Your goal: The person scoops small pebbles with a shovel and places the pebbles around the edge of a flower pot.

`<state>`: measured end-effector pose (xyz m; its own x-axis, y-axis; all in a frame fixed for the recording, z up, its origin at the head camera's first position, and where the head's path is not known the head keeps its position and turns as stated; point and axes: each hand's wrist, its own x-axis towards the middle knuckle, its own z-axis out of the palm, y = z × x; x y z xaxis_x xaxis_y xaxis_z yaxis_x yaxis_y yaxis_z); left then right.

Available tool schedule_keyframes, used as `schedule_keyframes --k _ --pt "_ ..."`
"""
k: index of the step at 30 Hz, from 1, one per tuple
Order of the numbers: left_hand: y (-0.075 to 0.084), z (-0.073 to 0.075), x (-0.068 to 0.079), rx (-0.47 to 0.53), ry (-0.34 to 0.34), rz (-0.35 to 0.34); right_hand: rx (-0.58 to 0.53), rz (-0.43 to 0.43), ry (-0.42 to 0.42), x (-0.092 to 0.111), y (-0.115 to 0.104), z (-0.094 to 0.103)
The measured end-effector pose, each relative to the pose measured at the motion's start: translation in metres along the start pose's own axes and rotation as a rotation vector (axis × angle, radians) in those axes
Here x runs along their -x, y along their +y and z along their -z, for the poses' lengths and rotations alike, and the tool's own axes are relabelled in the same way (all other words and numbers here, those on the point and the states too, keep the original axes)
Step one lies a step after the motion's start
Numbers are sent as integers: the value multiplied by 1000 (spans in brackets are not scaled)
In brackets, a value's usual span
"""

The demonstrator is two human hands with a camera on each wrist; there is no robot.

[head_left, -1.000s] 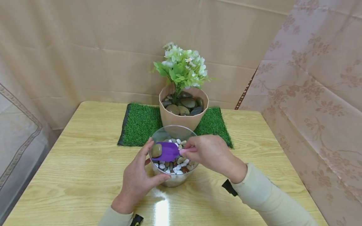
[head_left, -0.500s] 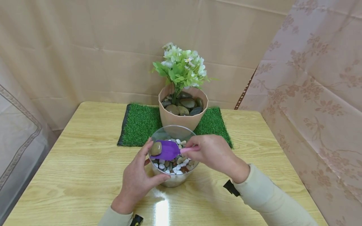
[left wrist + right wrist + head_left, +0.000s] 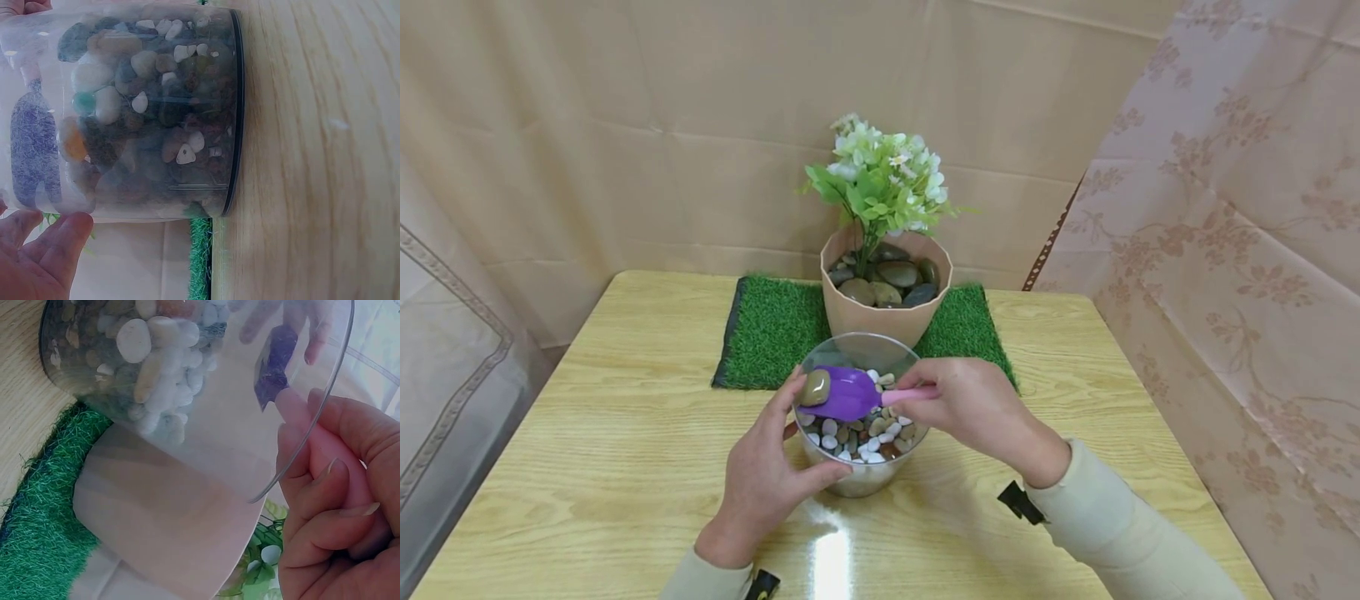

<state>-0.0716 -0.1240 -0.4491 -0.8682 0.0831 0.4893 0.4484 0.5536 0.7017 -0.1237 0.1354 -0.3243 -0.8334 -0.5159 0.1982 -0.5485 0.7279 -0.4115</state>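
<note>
My right hand [image 3: 973,408] grips the pink handle [image 3: 328,447] of a small shovel, fingers wrapped round it in the right wrist view. Inside the mouth of a clear round container [image 3: 868,482], the shovel's purple blade [image 3: 852,394] points left. A smooth brown stone [image 3: 817,387] lies at the blade's tip, against the container's left side. White, grey and brown pebbles [image 3: 144,65] fill the lower part of the container, below the blade. My left hand [image 3: 767,471] holds the container from the left, thumb along the near side and fingers at the rim.
Behind the container stands a peach flowerpot [image 3: 880,321] with large stones and white-flowered greenery [image 3: 887,175]. Under the pot lies a green artificial grass mat [image 3: 775,333]. The wooden table [image 3: 625,450] backs onto a beige curtain [image 3: 700,167].
My right hand has drawn the shovel slightly to the right, and its blade has shifted a little toward the back. The stone has stayed at the tip. My left hand keeps its place.
</note>
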Motion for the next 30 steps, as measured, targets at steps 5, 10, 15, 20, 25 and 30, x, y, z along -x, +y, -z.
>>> schedule_keyframes --k 5,10,15,20,25,30 --pt "1 0 0 -4 -5 8 -13 -3 13 2 3 -1" --pt "0 0 0 -9 -1 1 -22 -7 29 4 5 -1" --pt "-1 -1 1 -17 4 -6 -51 -39 35 6 5 2" --pt "0 -1 1 -21 9 -4 -38 -57 58 7 6 7" --pt "-1 -1 1 -23 15 -6 -44 -72 73 7 6 13" --pt "0 -1 1 -17 12 -8 -39 -78 87 6 5 19"
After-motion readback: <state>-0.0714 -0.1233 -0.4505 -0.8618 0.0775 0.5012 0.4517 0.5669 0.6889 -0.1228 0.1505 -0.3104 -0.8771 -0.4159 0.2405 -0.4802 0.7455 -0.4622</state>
